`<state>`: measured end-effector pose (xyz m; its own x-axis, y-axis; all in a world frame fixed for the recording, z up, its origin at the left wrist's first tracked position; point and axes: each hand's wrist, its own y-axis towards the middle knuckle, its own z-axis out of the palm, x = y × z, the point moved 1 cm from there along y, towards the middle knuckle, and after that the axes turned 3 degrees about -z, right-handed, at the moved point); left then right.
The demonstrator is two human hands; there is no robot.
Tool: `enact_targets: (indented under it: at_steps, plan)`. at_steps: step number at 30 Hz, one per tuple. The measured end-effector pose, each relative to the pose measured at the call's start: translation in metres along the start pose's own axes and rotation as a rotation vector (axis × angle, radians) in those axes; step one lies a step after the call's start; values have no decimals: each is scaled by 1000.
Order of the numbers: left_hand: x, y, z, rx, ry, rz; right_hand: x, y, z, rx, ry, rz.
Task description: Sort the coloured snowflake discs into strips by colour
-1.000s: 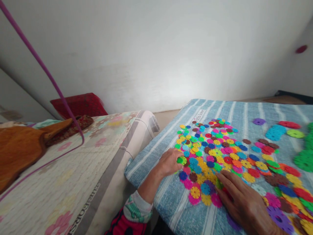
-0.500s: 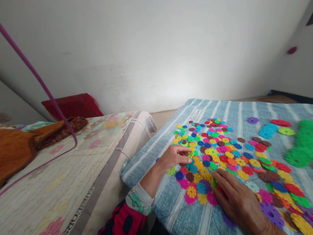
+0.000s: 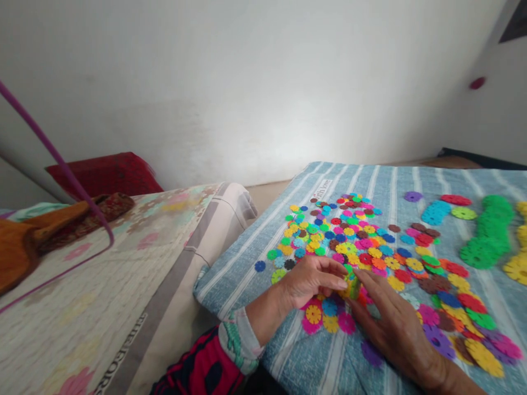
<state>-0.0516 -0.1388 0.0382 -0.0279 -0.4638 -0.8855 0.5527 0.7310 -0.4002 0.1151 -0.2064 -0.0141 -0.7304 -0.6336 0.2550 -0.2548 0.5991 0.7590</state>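
Note:
My left hand (image 3: pixel 310 281) has its thumb and fingers pinched together on a small yellow-green notched plastic disc (image 3: pixel 348 274), which they partly cover. Close against it, my right hand (image 3: pixel 391 323) grips a light green notched disc (image 3: pixel 354 287) between thumb and fingers, turned nearly edge-on. The two discs meet or almost meet between the fingertips; whether they are joined I cannot make out. Beneath and around both hands lies a spread of loose notched discs (image 3: pixel 349 249) in many colours.
A blue striped cloth (image 3: pixel 230 291) covers the table. Toward the right are a clump of green discs (image 3: pixel 492 233), some light blue discs (image 3: pixel 436 213) and a yellow group (image 3: pixel 516 267). A bed with a floral cover (image 3: pixel 135 263) stands at left, crossed by a purple rod (image 3: pixel 53 142).
My left hand has moved right with its disc, up to my right hand. The two hands were apart and now meet at the fingertips. The view has shifted slightly.

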Motion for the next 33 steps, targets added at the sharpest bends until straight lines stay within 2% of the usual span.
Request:
enact_targets:
  at_steps: [4, 9, 15, 18, 21, 25, 28, 33]
  plan:
    - [3, 2, 8, 24, -3, 16, 2, 3, -2, -11, 40, 25]
    - [7, 7, 7, 59, 22, 6, 0, 2, -2, -12, 65, 9]
    - [1, -1, 2, 32, 197, 33, -2, -1, -2, 24, 61, -14]
    - [-12, -13, -14, -88, 389, 135, -5, -4, -1, 41, 24, -10]
    - [-25, -28, -43, -303, 595, 281, -6, -6, 0, 44, -13, -9]
    - [-25, -46, -82, -540, 1010, 256, -2, -6, 1, 20, -61, -7]
    - [-15, -54, -93, -558, 1256, 155, 1, -5, 1, 19, -79, -10]
    - [-3, -56, -87, -586, 1460, 83, 2, -5, 1, 33, -88, -16]
